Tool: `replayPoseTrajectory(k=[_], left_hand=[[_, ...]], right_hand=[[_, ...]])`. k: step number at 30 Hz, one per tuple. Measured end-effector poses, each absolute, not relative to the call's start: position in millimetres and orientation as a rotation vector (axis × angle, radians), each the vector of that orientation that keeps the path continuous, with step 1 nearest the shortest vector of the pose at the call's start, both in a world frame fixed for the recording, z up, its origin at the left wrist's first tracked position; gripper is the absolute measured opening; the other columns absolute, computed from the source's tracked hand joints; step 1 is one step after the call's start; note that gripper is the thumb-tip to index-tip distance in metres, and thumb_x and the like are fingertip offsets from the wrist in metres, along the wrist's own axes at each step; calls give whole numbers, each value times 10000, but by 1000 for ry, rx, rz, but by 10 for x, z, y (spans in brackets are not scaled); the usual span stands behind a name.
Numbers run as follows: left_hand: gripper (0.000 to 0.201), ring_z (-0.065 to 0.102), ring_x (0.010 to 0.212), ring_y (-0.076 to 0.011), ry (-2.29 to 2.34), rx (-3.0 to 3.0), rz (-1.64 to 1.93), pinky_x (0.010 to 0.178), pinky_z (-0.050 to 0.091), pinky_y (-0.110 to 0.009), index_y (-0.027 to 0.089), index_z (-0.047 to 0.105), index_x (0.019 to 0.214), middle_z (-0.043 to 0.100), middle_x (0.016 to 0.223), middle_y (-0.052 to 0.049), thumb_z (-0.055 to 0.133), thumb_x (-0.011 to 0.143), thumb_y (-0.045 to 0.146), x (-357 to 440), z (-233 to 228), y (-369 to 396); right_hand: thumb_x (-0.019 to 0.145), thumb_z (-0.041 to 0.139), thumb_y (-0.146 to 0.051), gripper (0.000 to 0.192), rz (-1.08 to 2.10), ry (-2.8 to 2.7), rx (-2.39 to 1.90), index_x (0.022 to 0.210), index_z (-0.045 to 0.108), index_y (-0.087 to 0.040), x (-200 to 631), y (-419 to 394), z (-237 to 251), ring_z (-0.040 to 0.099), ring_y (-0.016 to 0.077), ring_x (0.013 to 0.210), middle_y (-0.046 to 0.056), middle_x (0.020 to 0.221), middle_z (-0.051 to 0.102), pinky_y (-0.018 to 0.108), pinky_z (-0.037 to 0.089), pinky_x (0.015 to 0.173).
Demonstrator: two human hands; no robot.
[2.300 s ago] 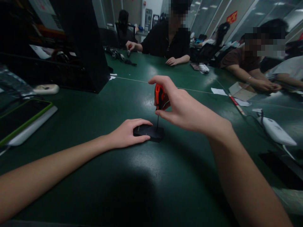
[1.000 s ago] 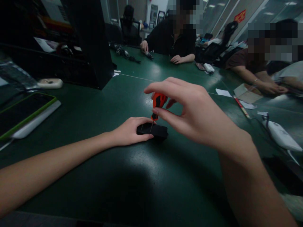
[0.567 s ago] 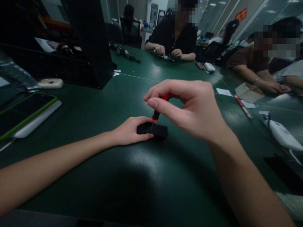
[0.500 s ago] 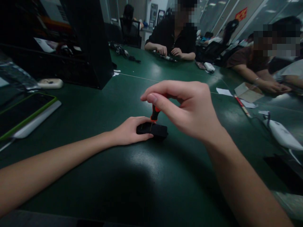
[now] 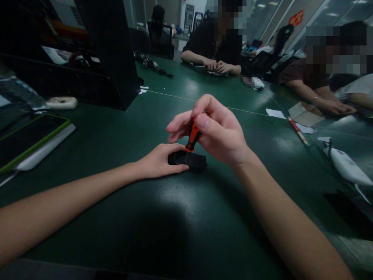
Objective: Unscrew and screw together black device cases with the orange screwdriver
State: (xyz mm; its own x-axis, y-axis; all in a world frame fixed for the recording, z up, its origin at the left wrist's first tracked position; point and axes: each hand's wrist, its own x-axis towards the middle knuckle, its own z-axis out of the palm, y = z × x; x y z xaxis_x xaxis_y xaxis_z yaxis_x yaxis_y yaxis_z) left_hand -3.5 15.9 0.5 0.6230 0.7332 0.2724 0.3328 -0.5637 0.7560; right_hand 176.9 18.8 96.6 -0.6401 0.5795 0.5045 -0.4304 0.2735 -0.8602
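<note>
A small black block-shaped part (image 5: 196,161) lies on the green table, its exact kind unclear. My left hand (image 5: 159,161) is closed around its left end, thumb on the near side and fingers on the far side. Above it, my right hand (image 5: 217,130) grips the red and black handle of a screwdriver (image 5: 194,136) between thumb and index finger, the other fingers loosely extended. The screwdriver leans slightly, and its thin shaft points down to the top of the black part. Whether the tip sits in a screw is too small to tell.
A green-edged phone (image 5: 32,136) rests at the left beside a tall black cabinet (image 5: 113,58). Across the table a person (image 5: 215,46) handles a tool. A cardboard box (image 5: 305,113), a red-and-white stick (image 5: 297,130) and a white power strip (image 5: 348,165) lie at the right.
My right hand has turned and its fingers have shifted on the screwdriver handle, exposing more of it. My left hand and the black part stay put. The person opposite has moved their hands.
</note>
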Motion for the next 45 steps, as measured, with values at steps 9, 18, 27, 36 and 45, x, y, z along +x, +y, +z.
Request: replayPoseTrajectory(k=[9,18,27,36,45], left_hand=[[472,683,1126,-275,749,2149,671,999,524,-383,215,680,1266,731,1223,-59,769,852,423,-197,48,271],[458,703,1045,-271,787,2195,570,915,543,-371,240,704,1269,753,1154,-56,753,864,447,-287,34,334],[342,695,843,-207,736,2202,634,790,530,-305,201,742,1147,762,966,-26,754,873,406,-261,38,308],[308,682,771,-195,748,2201,680,707,519,-289,183,742,1062,747,888,-28,763,863,417,-240,11,301],[390,709,1069,-264,676,2178,727,951,553,-373,240,717,1217,762,1153,-53,765,867,405,-238,-56,321]], right_hand=[[943,660,-275,161,1502,-1804,-53,1036,698,-149,1882,256,934,683,110,886,19,940,704,244,557,798],[968,602,-363,207,1582,-1765,-136,965,615,-157,1797,177,992,637,110,784,6,807,651,245,522,730],[919,574,-423,230,1779,-1630,-188,851,450,-241,1749,127,1015,315,83,431,-120,516,394,263,441,552],[934,644,-389,302,1719,-1637,-2,824,409,-235,1669,161,917,425,57,439,-124,531,488,227,463,538],[886,715,-423,318,1767,-1661,-20,826,525,-175,1692,121,890,593,73,491,-33,702,643,197,463,465]])
